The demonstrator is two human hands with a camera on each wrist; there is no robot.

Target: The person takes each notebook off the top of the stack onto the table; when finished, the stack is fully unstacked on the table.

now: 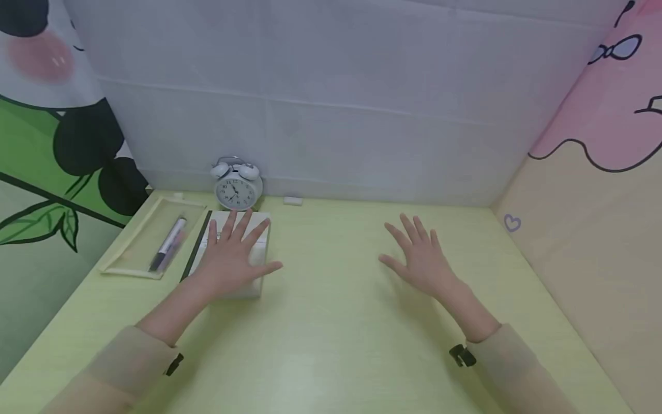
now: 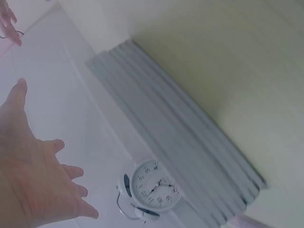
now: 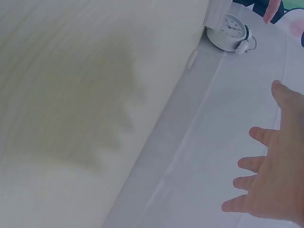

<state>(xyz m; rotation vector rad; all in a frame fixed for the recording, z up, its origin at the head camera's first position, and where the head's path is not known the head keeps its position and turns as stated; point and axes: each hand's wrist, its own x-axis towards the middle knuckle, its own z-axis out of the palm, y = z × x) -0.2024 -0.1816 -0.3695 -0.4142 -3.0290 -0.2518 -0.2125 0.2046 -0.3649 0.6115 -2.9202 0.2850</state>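
Note:
My left hand point(image 1: 227, 265) is held over a stack of pale books point(image 1: 260, 259), its fingers spread and straight, and it covers much of the top. Seen from the left wrist, the stack point(image 2: 175, 137) shows several layers, and the hand point(image 2: 40, 180) is raised apart from it with nothing in its grasp. Over the bare tabletop to the right, my right hand point(image 1: 421, 261) has its fingers fanned out and holds nothing; its shadow falls on the table below. Just behind the books stands a white twin-bell alarm clock point(image 1: 238, 188), upright.
A see-through pouch point(image 1: 121, 256) with a pale border lies left of the books, with a marker point(image 1: 168, 241) and a pinkish pen in it. A small white block point(image 1: 292, 201) sits at the table's back edge. Fabric-like walls enclose the table point(image 1: 331, 322) at the back and sides.

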